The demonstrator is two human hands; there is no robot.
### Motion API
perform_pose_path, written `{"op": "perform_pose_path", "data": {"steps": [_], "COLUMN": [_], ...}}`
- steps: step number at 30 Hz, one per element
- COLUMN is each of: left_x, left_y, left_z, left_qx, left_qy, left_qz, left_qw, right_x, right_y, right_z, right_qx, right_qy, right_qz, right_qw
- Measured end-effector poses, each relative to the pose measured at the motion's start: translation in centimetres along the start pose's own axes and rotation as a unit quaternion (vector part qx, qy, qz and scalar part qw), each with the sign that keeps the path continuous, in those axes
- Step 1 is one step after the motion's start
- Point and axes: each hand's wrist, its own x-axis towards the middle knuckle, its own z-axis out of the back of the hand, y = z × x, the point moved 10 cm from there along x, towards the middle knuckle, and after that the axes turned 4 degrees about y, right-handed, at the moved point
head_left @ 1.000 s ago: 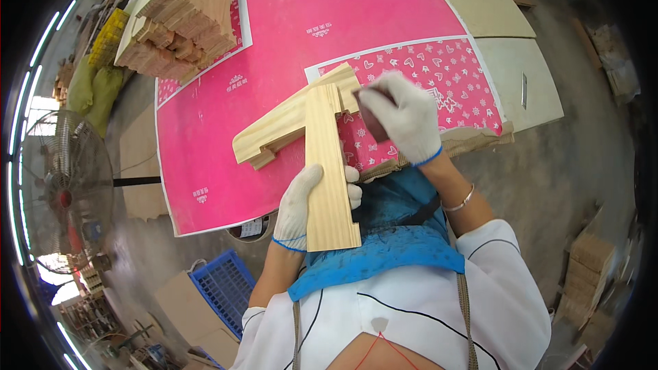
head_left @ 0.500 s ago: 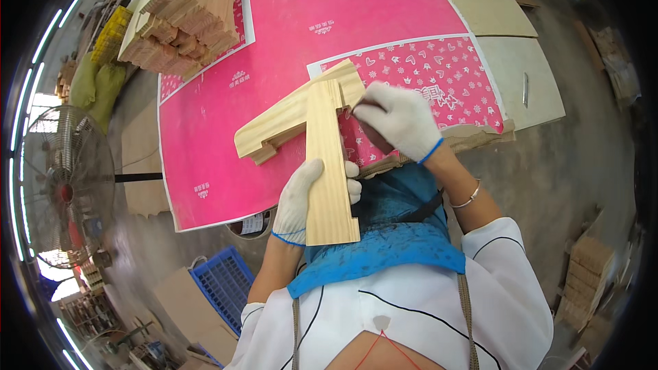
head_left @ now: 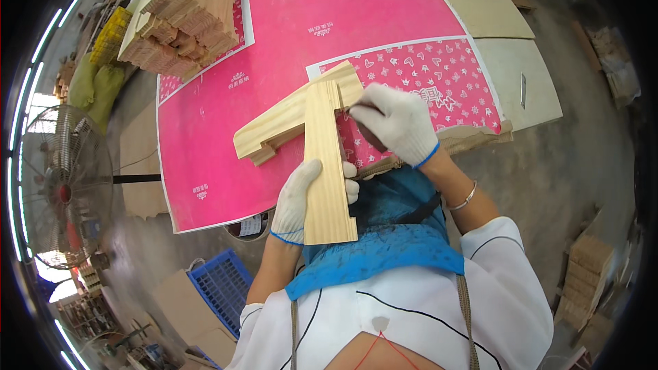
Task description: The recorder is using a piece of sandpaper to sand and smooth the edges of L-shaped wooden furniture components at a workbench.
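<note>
My left hand (head_left: pixel 293 199), in a white knit glove, is wrapped round a pale notched wooden piece (head_left: pixel 323 178). The piece points away from me, its near end over my blue apron (head_left: pixel 384 250). My gloved right hand (head_left: pixel 403 123) pinches a folded dark brown sheet that looks like sandpaper (head_left: pixel 369 136), close to the notch at the piece's far right edge. Under the far end of the held piece, a second wooden piece of similar shape (head_left: pixel 274 120) lies slantwise on the pink-covered table (head_left: pixel 226 109).
A tall stack of similar wooden pieces (head_left: pixel 181 20) stands at the table's far left. A floor fan (head_left: pixel 65 192) is at the left, and a blue plastic crate (head_left: pixel 221 286) sits on the floor below. Pale boards (head_left: pixel 514 75) extend at the right.
My right hand has shifted very slightly left and down beside the notch, still with the brown sheet. My left hand and the held piece stay nearly in place.
</note>
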Motion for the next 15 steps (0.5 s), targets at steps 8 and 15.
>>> {"op": "perform_pose_path", "data": {"steps": [8, 15], "left_x": [-0.5, -3.2], "left_y": [-0.7, -6.5], "left_z": [0.7, 2.2], "left_qx": [0.049, 0.061], "left_qy": [0.005, -0.011], "left_qz": [-0.023, -0.179], "left_qw": [0.999, 0.982], "right_x": [2.8, 1.6], "right_y": [1.8, -1.8], "right_z": [2.9, 2.2], "right_qx": [0.307, 0.419], "right_qy": [-0.046, -0.085], "right_qz": [-0.007, -0.112], "right_qw": [0.951, 0.897]}}
